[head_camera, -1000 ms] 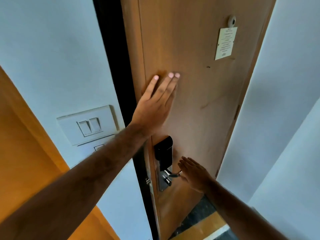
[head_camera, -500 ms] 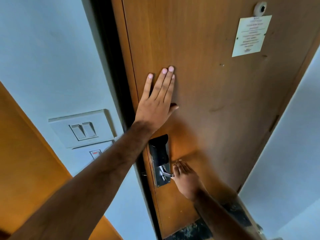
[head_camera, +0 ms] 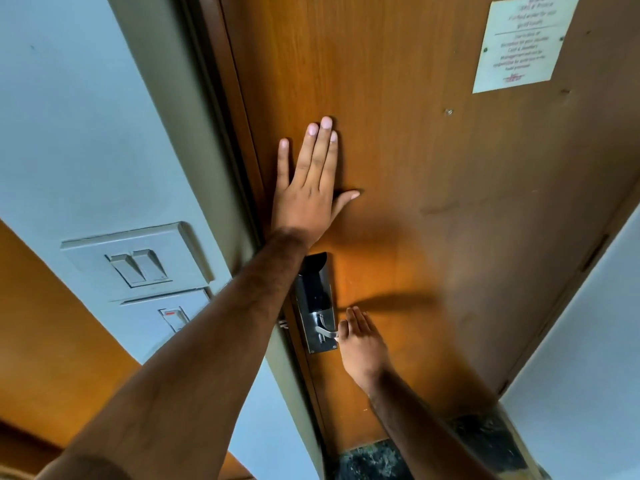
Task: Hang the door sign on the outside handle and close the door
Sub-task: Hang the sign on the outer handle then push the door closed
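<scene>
The brown wooden door point(head_camera: 433, 174) fills the view and sits in its frame, with no dark gap at its left edge. My left hand point(head_camera: 308, 188) lies flat on it, fingers spread upward, just above the black lock plate point(head_camera: 315, 292). My right hand point(head_camera: 362, 344) is at the free end of the silver inside lever handle point(head_camera: 325, 330), fingers extended and touching it rather than wrapped around it. No door sign is visible; the outside handle is hidden behind the door.
A white printed notice point(head_camera: 523, 43) is fixed to the door at upper right. A light switch panel point(head_camera: 138, 261) is on the pale wall to the left of the grey door frame point(head_camera: 180, 140). Dark marble floor point(head_camera: 374, 459) shows below.
The dark gap at the door's left edge has vanished as the door swung into its frame. Both hands stayed on the door and handle; the view moved closer.
</scene>
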`<act>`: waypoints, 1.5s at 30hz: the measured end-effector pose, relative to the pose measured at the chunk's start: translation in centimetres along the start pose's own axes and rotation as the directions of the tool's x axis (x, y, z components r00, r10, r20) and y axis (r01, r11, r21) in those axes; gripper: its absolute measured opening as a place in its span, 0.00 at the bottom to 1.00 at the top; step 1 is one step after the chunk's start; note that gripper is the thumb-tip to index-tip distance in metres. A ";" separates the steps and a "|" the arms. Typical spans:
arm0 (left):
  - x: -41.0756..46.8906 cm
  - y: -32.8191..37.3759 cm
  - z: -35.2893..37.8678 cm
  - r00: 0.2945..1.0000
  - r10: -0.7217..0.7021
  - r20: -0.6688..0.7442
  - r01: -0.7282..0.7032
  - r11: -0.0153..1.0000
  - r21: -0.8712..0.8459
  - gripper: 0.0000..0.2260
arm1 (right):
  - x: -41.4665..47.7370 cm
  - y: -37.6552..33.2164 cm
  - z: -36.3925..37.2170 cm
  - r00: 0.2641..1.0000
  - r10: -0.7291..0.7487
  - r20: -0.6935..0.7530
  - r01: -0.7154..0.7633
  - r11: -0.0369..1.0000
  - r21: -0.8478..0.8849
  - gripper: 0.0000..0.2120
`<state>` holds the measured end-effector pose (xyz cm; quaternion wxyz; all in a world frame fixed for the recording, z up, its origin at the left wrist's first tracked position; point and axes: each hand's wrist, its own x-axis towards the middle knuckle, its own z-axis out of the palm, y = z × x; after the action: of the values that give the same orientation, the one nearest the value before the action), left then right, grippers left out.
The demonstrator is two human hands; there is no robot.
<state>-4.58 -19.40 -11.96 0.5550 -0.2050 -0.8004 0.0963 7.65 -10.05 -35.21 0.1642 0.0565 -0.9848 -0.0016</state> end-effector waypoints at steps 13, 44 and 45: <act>1.1 -0.1 5.4 0.997 -0.030 -0.067 0.036 0.995 0.090 0.41 | 3.7 0.4 1.9 0.997 -0.023 0.077 0.026 0.999 -0.039 0.25; 2.0 -0.6 7.9 0.999 -0.048 -0.018 0.048 0.998 0.042 0.40 | 7.3 2.6 3.7 0.981 -0.193 0.023 0.194 0.981 -0.025 0.29; 2.1 -0.6 7.9 0.999 -0.049 -0.022 0.050 0.998 0.040 0.40 | 7.5 2.9 3.7 0.975 -0.222 0.030 0.223 0.975 -0.024 0.29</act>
<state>-12.64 -18.44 -12.81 0.5696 -0.1750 -0.7973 0.0965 -0.93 -8.04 -36.25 0.1505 0.1639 -0.9743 -0.0340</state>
